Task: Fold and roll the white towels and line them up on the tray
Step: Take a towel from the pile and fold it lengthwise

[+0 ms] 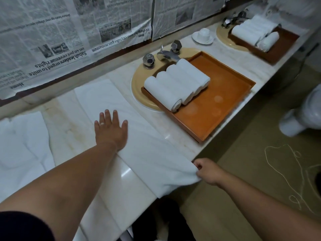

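We count two trays, the near tray (217,108) holding four rolled towels (175,84) and the far tray (284,46); one flat towel (139,136) on the counter (69,122); one cup (204,33), one saucer (195,38); two hands, left hand (111,129), right hand (206,171).

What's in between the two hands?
In the head view, only the flat white towel lies between them: the left hand rests flat on it and the right hand pinches its near corner.
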